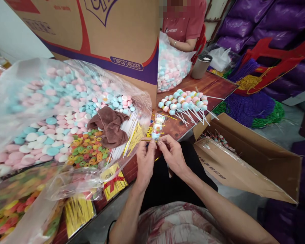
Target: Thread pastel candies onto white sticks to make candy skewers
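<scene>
Candy (158, 126) pts away from person, long axis tilted slightly R; it's just beyond L hand (145, 154) & R hand (172, 153), both pinching its near end.

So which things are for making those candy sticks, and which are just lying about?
Seem part of the job:
wrapped candy, pinched by left hand and right hand
marshmallows
gummy rings
white sticks
gold ties
unwrapped candy sticks

Probably just lying about:
brown cloth, maybe for wiping
grey cup
purple bags
</scene>
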Demonstrator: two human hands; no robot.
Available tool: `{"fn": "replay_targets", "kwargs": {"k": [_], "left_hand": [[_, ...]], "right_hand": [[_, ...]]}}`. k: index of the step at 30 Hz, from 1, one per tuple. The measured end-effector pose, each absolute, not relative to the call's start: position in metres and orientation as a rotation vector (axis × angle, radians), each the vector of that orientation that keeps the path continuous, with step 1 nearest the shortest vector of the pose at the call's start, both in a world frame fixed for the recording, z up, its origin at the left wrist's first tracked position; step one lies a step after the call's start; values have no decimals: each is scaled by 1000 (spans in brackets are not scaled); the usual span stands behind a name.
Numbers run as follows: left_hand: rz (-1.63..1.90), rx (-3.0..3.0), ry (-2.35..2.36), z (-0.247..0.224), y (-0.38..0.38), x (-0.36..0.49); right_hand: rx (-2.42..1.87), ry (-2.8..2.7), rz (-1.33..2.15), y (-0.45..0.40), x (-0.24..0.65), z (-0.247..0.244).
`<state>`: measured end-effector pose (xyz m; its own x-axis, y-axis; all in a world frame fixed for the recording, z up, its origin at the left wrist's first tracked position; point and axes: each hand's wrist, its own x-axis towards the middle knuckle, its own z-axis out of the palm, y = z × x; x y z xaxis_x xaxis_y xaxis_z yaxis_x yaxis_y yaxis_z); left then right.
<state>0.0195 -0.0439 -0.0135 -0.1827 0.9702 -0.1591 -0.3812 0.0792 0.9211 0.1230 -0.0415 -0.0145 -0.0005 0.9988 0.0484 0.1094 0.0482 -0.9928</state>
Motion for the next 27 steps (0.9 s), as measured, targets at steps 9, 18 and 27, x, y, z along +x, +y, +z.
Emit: {"fn": "replay_targets", "kwargs": {"k": [9, 18, 27], "left_hand": [[1168, 320, 759, 14, -44, 3], [1302, 584, 1020, 15, -51, 11], [1330, 605, 1041, 3, -50, 12]], "right_hand": [[-994, -1256, 1412, -39, 126, 3], [-1121, -1935, 717, -30, 135, 12], [-1274, -1549, 1308, -30, 134, 29]]}}
